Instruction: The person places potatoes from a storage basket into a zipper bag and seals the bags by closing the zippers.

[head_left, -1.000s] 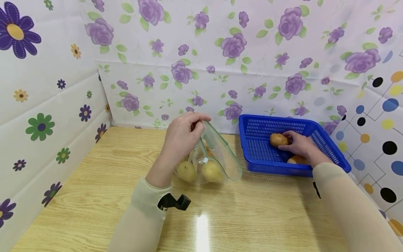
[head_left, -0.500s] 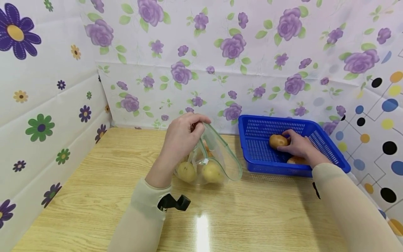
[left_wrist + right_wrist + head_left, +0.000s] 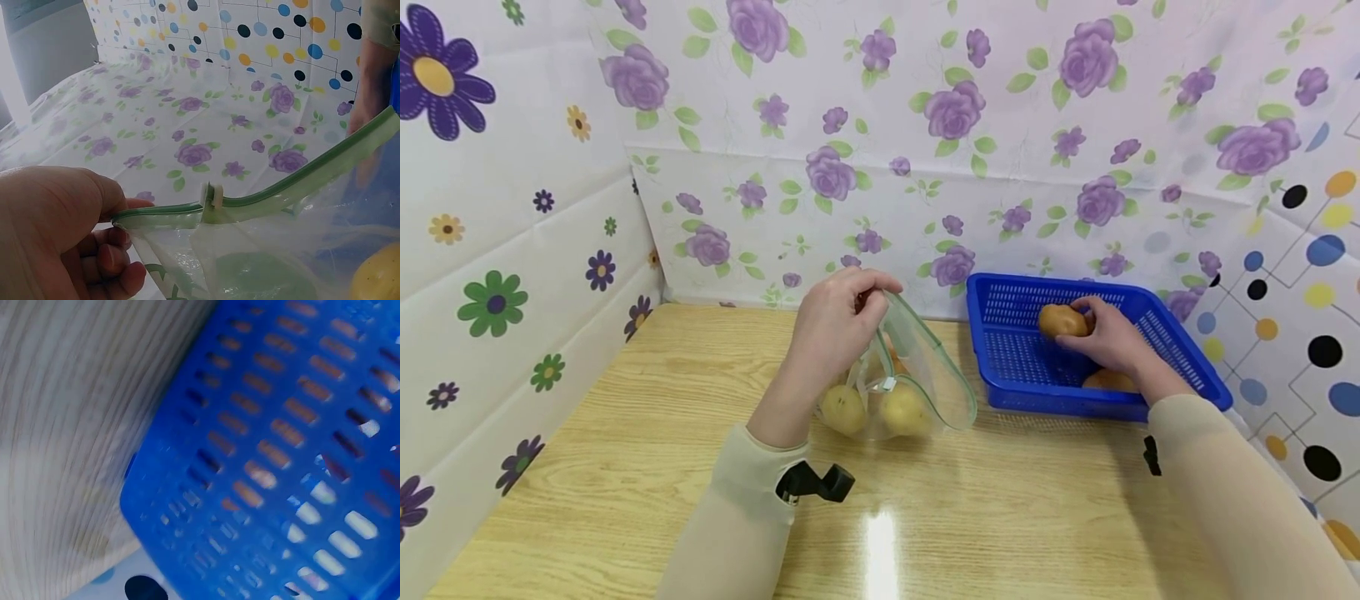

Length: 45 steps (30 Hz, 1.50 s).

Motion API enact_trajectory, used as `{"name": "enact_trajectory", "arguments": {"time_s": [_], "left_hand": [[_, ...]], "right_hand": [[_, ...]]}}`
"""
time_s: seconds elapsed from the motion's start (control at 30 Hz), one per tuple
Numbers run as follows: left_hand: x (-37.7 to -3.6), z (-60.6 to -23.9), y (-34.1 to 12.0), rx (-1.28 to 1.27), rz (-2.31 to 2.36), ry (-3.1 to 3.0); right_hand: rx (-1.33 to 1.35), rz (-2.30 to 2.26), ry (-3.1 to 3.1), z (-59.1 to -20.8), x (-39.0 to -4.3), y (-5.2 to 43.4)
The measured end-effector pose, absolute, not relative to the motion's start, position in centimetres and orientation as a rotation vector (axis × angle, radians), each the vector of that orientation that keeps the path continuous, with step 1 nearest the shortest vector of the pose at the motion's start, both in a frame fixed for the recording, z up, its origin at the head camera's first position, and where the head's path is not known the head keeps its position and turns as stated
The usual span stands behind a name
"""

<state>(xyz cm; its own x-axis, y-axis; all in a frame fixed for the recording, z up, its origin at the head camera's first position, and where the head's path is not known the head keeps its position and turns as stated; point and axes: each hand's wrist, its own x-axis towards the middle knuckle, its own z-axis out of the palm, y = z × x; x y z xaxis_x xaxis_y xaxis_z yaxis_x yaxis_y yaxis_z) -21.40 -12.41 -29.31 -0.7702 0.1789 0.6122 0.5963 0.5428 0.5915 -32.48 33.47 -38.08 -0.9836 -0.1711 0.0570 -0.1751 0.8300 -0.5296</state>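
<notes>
Wooden table (image 3: 625, 433) bears a blue basket (image 3: 1000, 350), the landmark here. Left of the basket a clear zip bag (image 3: 925, 392) stands open, its green-edged rim pinched and held up by the left hand (image 3: 835, 325). Two yellowish potatoes (image 3: 904, 408) already lie inside the bag. Over the basket the right hand (image 3: 1112, 340) curls its fingers round a brown potato (image 3: 1060, 321), lifted just clear of the floor; another potato (image 3: 1105, 381) lies by the basket's near wall. Judging by this, the bagging looks roughly half done: the held potato and one more remain.
</notes>
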Motion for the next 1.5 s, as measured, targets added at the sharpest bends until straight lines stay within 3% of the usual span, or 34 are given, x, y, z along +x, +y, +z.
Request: {"name": "enact_trajectory", "arguments": {"time_s": [1.07, 1.5], "left_hand": [[-21.3, -29.2, -12.2, -0.635, -1.158, -2.298], [-21.3, -29.2, -12.2, -0.625, -1.167, -2.308]], "right_hand": [[0.348, 1.272, -2.665, -33.1, -23.9, 24.5], [0.587, 1.284, -2.535, -32.7, -21.4, 20.6]]}}
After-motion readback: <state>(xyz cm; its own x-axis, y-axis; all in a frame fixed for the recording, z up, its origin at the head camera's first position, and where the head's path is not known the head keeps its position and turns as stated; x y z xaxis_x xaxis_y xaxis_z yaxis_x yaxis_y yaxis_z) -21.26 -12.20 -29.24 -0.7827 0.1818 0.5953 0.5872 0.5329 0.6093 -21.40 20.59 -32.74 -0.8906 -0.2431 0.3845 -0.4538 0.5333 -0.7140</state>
